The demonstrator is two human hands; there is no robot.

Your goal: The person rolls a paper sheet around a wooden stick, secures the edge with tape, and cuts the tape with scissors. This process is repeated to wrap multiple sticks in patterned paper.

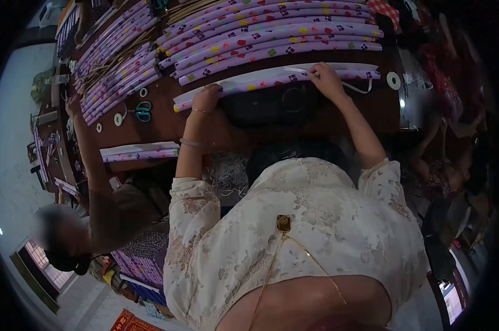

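Note:
A long purple patterned paper roll (260, 85) with a white inner edge lies across the table in front of me. My left hand (207, 99) presses on its left part, fingers bent over the paper; whether they pinch anything is hidden. At the right part, my right hand (326, 80) pinches a thin white strip (297, 70), which lies along the white edge and loops down to the right of the hand. Beneath the roll, near the table edge, is a black object (266, 106).
Finished-looking purple rolls (277, 41) are stacked behind. Teal scissors (143, 111) and white tape rolls (393, 80) lie on the brown table (365, 116). Another roll (142, 152) lies at the left edge. A co-worker's arm (87, 138) reaches in at left; other people are at right.

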